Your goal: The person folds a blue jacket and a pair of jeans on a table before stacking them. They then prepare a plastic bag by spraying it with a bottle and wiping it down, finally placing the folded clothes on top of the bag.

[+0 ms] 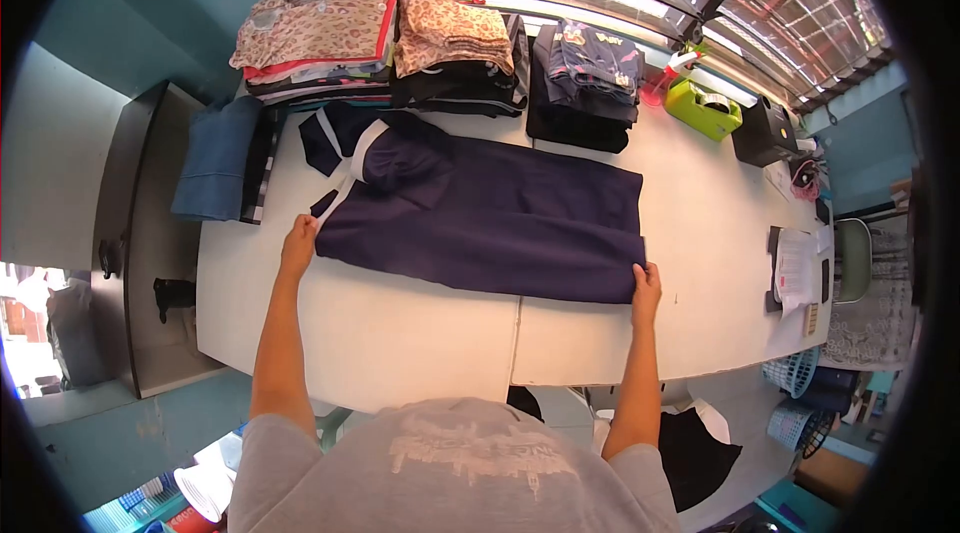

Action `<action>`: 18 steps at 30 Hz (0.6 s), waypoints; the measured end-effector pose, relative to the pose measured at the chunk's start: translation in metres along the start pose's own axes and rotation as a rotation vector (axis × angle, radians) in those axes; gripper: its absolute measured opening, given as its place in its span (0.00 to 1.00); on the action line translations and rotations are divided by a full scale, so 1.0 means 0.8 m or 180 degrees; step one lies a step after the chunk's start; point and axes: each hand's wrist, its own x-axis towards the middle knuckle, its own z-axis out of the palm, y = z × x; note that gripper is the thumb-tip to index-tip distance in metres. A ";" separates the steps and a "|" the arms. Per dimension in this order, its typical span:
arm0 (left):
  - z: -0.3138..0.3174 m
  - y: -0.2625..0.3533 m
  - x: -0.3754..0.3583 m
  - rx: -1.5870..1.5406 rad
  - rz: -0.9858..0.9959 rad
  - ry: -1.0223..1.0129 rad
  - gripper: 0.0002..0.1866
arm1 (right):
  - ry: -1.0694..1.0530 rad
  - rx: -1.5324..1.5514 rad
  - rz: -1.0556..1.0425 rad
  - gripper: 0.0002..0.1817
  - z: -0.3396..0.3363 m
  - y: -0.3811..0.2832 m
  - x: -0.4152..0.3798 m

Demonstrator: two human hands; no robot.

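A dark navy garment with white trim (490,218) lies lengthwise across the white table, its collar end to the left and its hem to the right. One short sleeve with a white cuff (369,151) is laid over the body, beside the dark collar flap (320,145). My left hand (298,245) pinches the near edge at the collar end, by a small dark tab (323,203). At the near hem corner, my right hand (646,285) is closed on the cloth. The fabric between my hands looks mostly flat, with some soft wrinkles.
Folded clothes stand at the back: a leopard-print stack (315,28), another (455,38) and a dark pile (585,83). Folded jeans (215,158) lie left. A green tape dispenser (703,110), black box (765,131) and papers (797,268) are right. The table (420,348) has a seam.
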 end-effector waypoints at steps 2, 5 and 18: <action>0.017 -0.004 -0.009 -0.0005 0.0155 -0.0060 0.16 | 0.0455 -0.0960 -0.0164 0.14 0.019 0.011 -0.005; 0.023 -0.003 -0.022 -0.0619 0.0286 0.0041 0.19 | 0.0535 -0.1317 0.0081 0.17 0.025 -0.007 -0.015; 0.035 0.038 -0.039 0.0862 0.1532 0.1366 0.18 | 0.1559 -0.2439 -0.0725 0.13 0.023 -0.015 -0.021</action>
